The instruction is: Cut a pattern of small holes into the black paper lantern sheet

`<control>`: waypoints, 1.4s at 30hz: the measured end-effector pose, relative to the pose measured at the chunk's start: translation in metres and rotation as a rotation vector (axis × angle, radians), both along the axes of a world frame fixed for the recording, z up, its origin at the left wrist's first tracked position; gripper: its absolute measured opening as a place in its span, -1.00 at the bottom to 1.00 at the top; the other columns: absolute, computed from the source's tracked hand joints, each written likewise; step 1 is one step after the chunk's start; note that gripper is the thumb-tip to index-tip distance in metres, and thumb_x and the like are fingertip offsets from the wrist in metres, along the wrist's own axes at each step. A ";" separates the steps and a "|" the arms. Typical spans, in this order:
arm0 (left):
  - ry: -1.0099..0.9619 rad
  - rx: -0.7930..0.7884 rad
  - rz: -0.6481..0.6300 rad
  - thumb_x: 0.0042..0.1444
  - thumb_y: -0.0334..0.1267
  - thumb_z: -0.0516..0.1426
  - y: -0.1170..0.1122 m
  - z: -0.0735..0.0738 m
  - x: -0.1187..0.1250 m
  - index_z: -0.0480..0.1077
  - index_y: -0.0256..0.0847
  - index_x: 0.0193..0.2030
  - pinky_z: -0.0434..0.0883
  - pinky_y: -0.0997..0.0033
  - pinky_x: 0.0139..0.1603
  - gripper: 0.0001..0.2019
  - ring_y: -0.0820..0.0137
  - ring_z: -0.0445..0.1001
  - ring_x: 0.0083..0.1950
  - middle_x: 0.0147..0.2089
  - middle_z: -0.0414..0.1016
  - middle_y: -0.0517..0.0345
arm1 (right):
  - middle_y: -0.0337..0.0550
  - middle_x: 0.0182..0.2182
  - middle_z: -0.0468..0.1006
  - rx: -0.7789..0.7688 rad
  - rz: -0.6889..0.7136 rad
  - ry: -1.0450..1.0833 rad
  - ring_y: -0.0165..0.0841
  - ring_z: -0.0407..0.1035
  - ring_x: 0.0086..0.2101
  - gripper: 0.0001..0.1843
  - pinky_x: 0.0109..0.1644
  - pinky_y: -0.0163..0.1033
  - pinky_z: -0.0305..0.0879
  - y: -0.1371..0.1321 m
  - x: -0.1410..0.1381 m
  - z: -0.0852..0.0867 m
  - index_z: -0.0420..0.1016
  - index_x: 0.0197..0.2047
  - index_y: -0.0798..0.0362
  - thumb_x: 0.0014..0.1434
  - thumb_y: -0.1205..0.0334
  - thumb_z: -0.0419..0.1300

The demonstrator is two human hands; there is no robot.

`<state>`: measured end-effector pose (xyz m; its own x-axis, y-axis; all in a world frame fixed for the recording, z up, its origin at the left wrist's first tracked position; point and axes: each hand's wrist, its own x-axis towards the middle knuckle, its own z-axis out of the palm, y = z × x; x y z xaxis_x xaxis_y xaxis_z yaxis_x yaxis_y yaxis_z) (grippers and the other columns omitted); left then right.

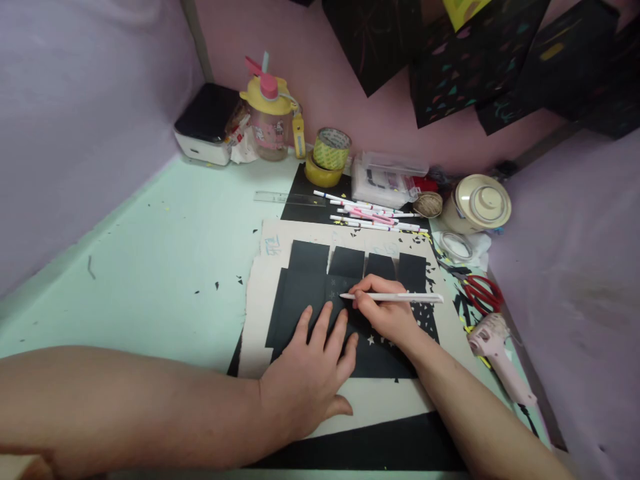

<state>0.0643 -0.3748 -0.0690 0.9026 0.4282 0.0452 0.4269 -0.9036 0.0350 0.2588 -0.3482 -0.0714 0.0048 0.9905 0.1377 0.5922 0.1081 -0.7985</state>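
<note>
My left hand (315,360) lies flat with fingers spread on the black paper (300,300), pressing it against the cream sheet (255,287) beneath. In my right hand (385,310) is a slim white pen (420,298), pinched between thumb and fingers. Its tip touches the black paper just beyond my left fingertips, beside small faint star outlines. Cut-out star and triangle holes show at the paper's right side, partly behind my right hand. Several black flaps (310,257) stick out along the far edge.
White markers (380,217) lie beyond the paper, near tape rolls (333,150) and a clear plastic box (383,180). Red-handled scissors (483,295) and a glue gun (500,353) lie at right. A drinking bottle (270,123) stands at back left. Black paper scraps dot the table (150,267).
</note>
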 end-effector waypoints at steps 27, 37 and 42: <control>-0.059 0.047 0.000 0.06 0.33 0.07 -0.001 -0.005 -0.002 0.34 -0.28 0.22 0.23 -0.27 0.15 -0.22 -0.27 0.23 0.29 0.30 0.22 -0.39 | -0.27 -0.63 0.51 0.102 -0.025 -0.044 -0.42 0.36 -0.58 -0.81 -0.48 -0.35 0.25 0.001 -0.001 -0.004 0.46 -0.51 0.03 0.09 0.32 0.11; -0.053 0.036 0.002 0.06 0.33 0.07 0.000 -0.005 -0.001 0.34 -0.27 0.22 0.23 -0.27 0.15 -0.22 -0.26 0.22 0.29 0.30 0.22 -0.38 | -0.27 -0.61 0.50 0.091 -0.018 -0.027 -0.44 0.34 -0.58 -0.82 -0.47 -0.36 0.24 0.000 -0.001 -0.007 0.47 -0.50 0.05 0.10 0.35 0.11; -0.042 0.039 0.001 0.06 0.33 0.08 0.000 -0.003 -0.001 0.34 -0.27 0.22 0.23 -0.27 0.15 -0.22 -0.27 0.23 0.29 0.30 0.22 -0.39 | -0.28 -0.63 0.44 0.106 -0.014 -0.025 -0.46 0.29 -0.59 -0.82 -0.49 -0.36 0.19 -0.001 -0.001 -0.008 0.46 -0.49 0.06 0.11 0.33 0.11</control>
<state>0.0632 -0.3746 -0.0715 0.8991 0.4261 0.0999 0.4266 -0.9043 0.0173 0.2581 -0.3488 -0.0796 0.0136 0.9701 0.2421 0.6141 0.1830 -0.7677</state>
